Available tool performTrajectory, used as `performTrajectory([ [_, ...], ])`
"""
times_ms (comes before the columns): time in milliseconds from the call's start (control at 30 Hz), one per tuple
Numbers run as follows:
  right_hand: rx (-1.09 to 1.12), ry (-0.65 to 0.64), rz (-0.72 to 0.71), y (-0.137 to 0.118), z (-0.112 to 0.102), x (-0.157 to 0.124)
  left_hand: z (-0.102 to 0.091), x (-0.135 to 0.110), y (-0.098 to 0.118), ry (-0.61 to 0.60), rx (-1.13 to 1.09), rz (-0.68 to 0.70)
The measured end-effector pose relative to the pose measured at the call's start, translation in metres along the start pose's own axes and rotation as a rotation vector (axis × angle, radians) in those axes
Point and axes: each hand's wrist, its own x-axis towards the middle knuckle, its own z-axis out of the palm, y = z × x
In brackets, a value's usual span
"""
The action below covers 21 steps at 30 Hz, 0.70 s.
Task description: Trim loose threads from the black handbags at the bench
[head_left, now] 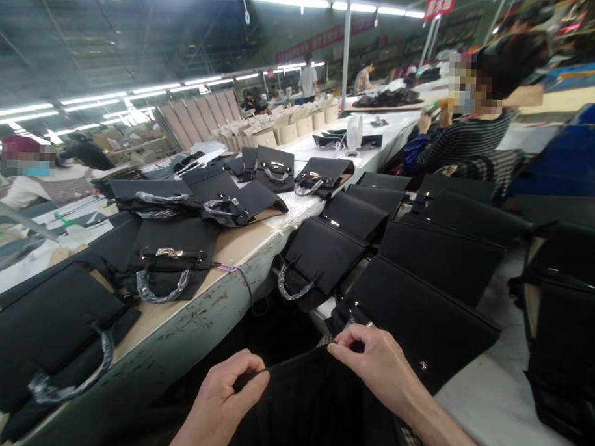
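Note:
My left hand (228,393) is closed in a pinch on the upper edge of a black bag piece (310,412) that lies in front of me at the bottom of the view. My right hand (378,366) pinches the same edge further right, fingers pressed together. Just beyond my right hand a black handbag (421,318) lies flat with small metal fittings showing. Another black handbag (320,259) with a plastic-wrapped handle hangs over the edge between the two tables.
A long worktable (227,292) on the left carries several black handbags with wrapped handles and gold clasps. More black bags overlap in a row on the right table (491,392). A person in a striped top (471,135) sits at the far right, another person at the far left.

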Motion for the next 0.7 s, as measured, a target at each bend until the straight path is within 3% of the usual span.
performTrajectory([
  [133,0.041,0.007,0.005,0.003,0.0,-0.001,-0.008,0.012,0.007,-0.085,0.063,0.04],
  [300,0.031,0.033,0.005,0.0,0.0,-0.002,-0.01,0.032,0.029,-0.278,0.135,0.129],
  [433,0.03,0.048,0.029,-0.001,0.0,-0.003,-0.003,0.045,0.036,-0.297,0.339,0.248],
  [567,0.037,0.055,0.031,0.001,0.0,-0.004,-0.001,0.05,0.034,-0.284,0.469,0.266],
  [700,0.012,0.055,0.036,-0.002,0.001,-0.005,0.002,0.061,0.041,-0.377,0.526,0.276],
])
